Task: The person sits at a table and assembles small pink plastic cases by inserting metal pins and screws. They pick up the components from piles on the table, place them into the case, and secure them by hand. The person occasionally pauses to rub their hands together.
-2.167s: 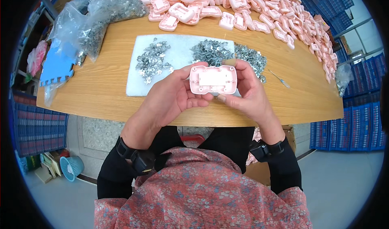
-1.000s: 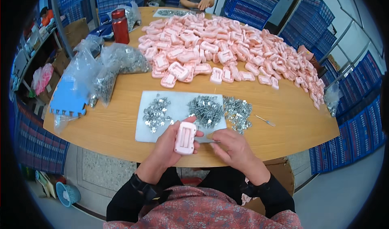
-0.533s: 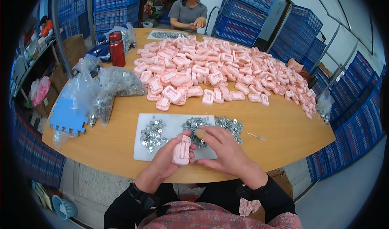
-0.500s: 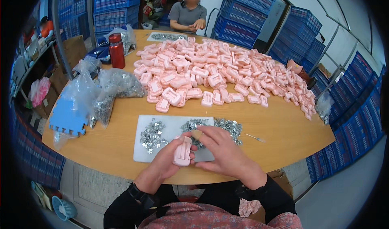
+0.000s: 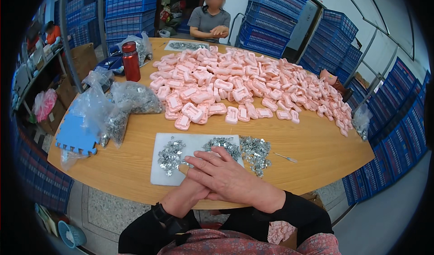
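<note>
My left hand (image 5: 189, 194) is low over the table's front edge, palm turned inward, its fingers mostly covered. Across it lies my right hand (image 5: 230, 176), fingers stretched out toward the left and a tan finger cot (image 5: 183, 168) on one fingertip. The pink plastic casing in my left hand is hidden beneath my right palm. Just beyond my hands is a white foam sheet (image 5: 163, 178) bearing small silvery metal pieces (image 5: 171, 158). More metal pieces (image 5: 256, 151) lie beside its right edge.
A wide heap of pink casings (image 5: 235, 81) covers the table's far half. Bags of metal parts (image 5: 135, 99), a blue foam mat (image 5: 77, 135) and a red bottle (image 5: 130, 63) stand left. A thin tool (image 5: 285, 157) lies right. Another person (image 5: 210, 22) sits opposite.
My right hand has moved left and flattened over my left hand, covering the pink casing that showed there before. The view has shifted slightly.
</note>
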Tool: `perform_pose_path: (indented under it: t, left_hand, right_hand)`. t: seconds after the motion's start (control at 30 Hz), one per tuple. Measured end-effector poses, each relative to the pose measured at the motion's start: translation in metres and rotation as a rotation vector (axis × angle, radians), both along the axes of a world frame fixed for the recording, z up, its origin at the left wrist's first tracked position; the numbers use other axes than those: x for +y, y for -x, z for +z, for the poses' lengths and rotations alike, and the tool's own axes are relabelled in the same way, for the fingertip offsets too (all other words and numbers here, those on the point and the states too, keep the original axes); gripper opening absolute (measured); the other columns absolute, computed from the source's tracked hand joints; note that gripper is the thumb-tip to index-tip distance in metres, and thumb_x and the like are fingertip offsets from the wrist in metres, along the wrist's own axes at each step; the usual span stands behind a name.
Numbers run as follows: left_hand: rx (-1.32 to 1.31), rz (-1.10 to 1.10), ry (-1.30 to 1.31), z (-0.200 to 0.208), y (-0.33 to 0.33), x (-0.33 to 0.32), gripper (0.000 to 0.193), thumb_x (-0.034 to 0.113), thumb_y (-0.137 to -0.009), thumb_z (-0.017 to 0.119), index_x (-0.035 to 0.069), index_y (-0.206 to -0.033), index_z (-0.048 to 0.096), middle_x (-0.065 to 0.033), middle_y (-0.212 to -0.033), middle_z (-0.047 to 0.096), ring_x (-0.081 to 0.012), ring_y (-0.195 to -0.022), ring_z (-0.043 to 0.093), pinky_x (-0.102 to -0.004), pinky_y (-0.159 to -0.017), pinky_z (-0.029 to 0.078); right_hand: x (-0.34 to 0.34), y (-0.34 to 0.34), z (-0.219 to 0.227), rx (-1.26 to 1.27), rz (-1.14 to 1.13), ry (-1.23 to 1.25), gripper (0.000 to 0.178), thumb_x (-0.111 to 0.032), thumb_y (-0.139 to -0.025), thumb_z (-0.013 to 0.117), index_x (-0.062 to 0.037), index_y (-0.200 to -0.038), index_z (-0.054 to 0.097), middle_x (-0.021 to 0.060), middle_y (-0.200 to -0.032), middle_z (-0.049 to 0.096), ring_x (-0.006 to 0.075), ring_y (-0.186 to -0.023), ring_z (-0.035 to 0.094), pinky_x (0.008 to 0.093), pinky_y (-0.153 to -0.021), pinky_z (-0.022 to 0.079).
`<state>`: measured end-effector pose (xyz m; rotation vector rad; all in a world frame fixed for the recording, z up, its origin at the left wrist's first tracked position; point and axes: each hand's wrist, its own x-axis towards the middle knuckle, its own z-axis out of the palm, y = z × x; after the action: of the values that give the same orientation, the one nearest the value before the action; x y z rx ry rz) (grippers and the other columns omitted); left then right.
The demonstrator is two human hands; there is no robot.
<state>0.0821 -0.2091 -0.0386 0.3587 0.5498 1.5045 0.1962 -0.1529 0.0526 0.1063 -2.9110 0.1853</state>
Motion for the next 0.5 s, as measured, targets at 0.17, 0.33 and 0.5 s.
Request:
perform_pose_path:
  t: [0.17,0.33,0.5]
  left_hand:
    - [0.044,-0.015,0.011,-0.005,0.003,0.012,0.041,0.027,-0.102,0.052,0.012,-0.140,0.043,-0.0062,-0.108,0.062,-0.0163,-0.092,0.062,-0.0336,-0.079,0.055]
    - [0.111,0.139,0.213,0.004,0.027,-0.016,0.043,0.024,-0.103,0.046,0.010,-0.143,0.042,-0.0113,-0.103,0.064,-0.0207,-0.087,0.063,-0.0390,-0.077,0.055]
    - [0.089,0.146,0.150,0.000,0.036,-0.040,0.051,0.039,-0.106,0.038,0.009,-0.148,0.039,-0.0114,-0.105,0.064,-0.0214,-0.085,0.064,-0.0384,-0.074,0.056]
  right_hand:
    - [0.018,-0.006,0.000,-0.038,-0.014,0.211,0.087,-0.043,-0.073,0.083,-0.0085,-0.144,0.044,0.0153,-0.150,0.043,0.0342,-0.136,0.043,0.0524,-0.111,0.032]
    - [0.107,0.070,0.103,-0.108,-0.539,0.197,0.092,-0.051,-0.085,0.073,-0.0060,-0.153,0.030,0.0240,-0.123,0.065,0.0417,-0.115,0.063,0.0474,-0.096,0.049]
    - [0.213,0.072,0.076,0.148,-0.628,-0.108,0.061,-0.038,-0.089,0.069,-0.0052,-0.138,0.054,0.0187,-0.106,0.071,0.0329,-0.098,0.069,0.0418,-0.087,0.053]
